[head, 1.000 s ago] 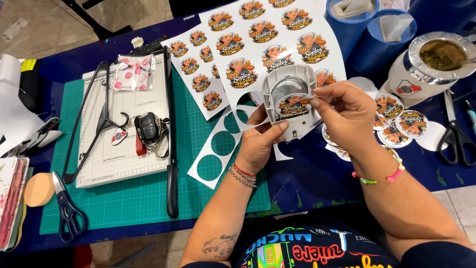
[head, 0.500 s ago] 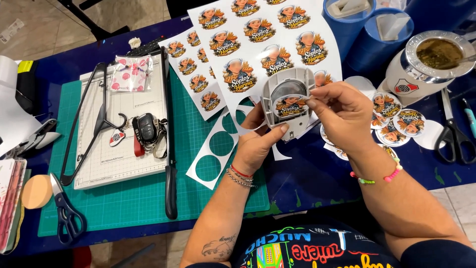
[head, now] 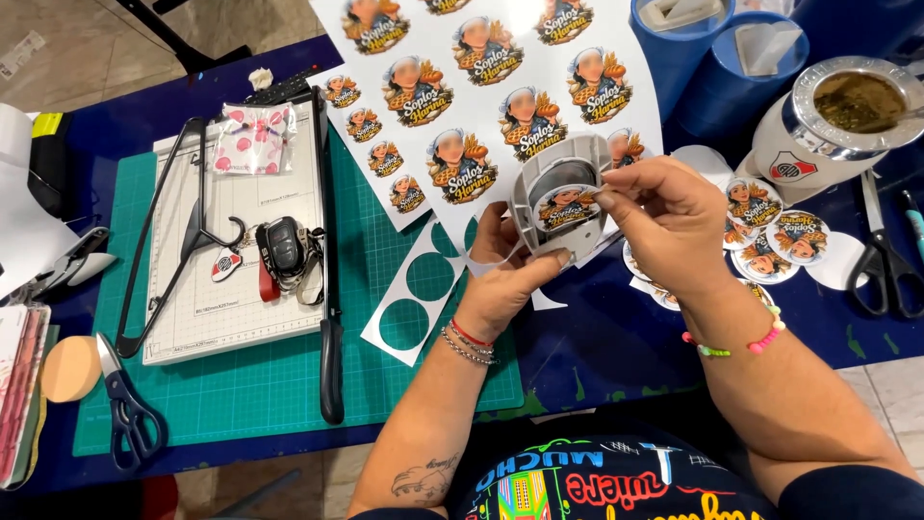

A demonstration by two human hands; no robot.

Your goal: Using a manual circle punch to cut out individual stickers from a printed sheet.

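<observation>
Grey plastic circle punch [head: 563, 200] sits clasped in the left hand [head: 508, 279] above the blue table [head: 616, 337], while the right hand [head: 664, 217] pinches its edge; a shifted sticker sheet [head: 500, 87] might cut off-centre.

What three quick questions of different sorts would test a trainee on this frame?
1. True or false: the left hand holds the grey round punch from below.
2. Multiple choice: where do the fingers of the right hand touch? A) the black scissors B) the punch's rim, by the picture in its opening C) the white cup
3. Short answer: what lies on the white paper trimmer beside the black hanger?

Key
1. True.
2. B.
3. A bunch of keys with a fob; a small pink-patterned bag lies higher up.
</observation>
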